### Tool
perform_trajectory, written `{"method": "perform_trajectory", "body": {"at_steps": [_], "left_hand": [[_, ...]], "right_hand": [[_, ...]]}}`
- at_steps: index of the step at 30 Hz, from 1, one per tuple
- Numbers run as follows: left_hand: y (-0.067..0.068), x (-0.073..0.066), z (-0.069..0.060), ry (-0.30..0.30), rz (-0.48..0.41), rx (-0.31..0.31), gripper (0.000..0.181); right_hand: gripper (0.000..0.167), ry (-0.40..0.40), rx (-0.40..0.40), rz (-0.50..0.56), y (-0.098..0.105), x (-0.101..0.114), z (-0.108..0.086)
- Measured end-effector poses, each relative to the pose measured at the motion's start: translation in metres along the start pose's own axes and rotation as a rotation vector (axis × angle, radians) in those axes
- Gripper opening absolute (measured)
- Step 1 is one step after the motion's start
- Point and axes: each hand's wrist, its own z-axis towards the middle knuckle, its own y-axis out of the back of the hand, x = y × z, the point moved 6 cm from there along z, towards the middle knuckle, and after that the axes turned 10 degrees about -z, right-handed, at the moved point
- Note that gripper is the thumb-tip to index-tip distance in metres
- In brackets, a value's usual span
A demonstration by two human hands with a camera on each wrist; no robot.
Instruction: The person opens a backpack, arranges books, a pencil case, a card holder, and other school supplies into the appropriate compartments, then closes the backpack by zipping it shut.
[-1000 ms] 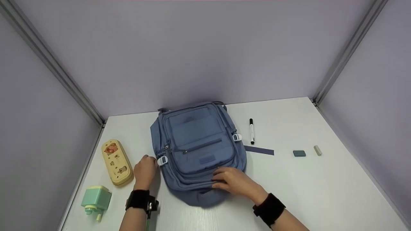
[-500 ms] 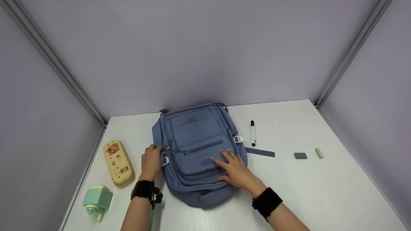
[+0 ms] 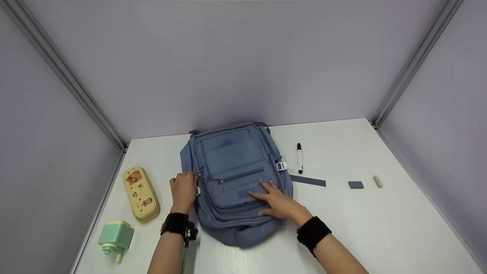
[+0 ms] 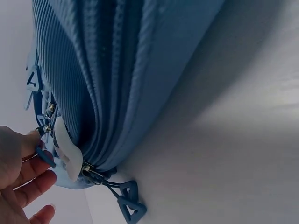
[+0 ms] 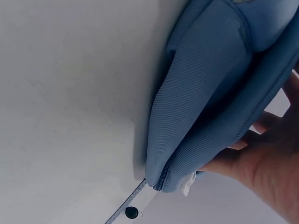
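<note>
The blue backpack (image 3: 236,152) lies front panel up on the white worktop (image 3: 403,224), between my two hands. My left hand (image 3: 184,191) has moved up its left side over the last second, from beside the white buckle (image 4: 68,151) to the zip ends, and its thumb and fingertips now pinch a zip pull (image 4: 45,157). Which zip that pull belongs to I can't quite tell — the fingers and folds crowd together there.

My right hand (image 3: 281,204) has shifted too, from the bag's lower edge up onto the front panel, where it rests with fingers spread, near the label (image 3: 243,194), gripping nothing. For the work in hand, I judge this change gives each hand its own part — the left on the zip, the right steadying the cloth.
</note>
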Motion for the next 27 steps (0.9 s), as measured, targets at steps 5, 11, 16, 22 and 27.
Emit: {"method": "perform_trajectory", "body": {"at_steps": [5, 11, 16, 22, 27], "left_hand": [[0.003, -0.013, -0.003, -0.071, 0.038, -0.021, 0.02], [0.004, -0.019, -0.007, -0.034, -0.055, 0.041, 0.016], [0.003, -0.02, -0.011, 0.051, -0.097, 0.137, 0.018], [0.001, -0.025, -0.02, 0.098, -0.091, 0.222, 0.019], [0.004, -0.029, -0.028, 0.1, -0.071, 0.249, 0.017]], "right_hand": [[0.065, -0.002, -0.006, -0.004, -0.001, -0.001, -0.001], [0.065, -0.01, -0.009, -0.024, -0.002, -0.002, -0.001], [0.064, -0.018, -0.016, -0.03, -0.003, -0.001, -0.002], [0.063, -0.004, -0.016, -0.027, -0.002, 0.0, -0.003], [0.062, 0.0, -0.006, -0.026, -0.002, 0.001, -0.003]]}}
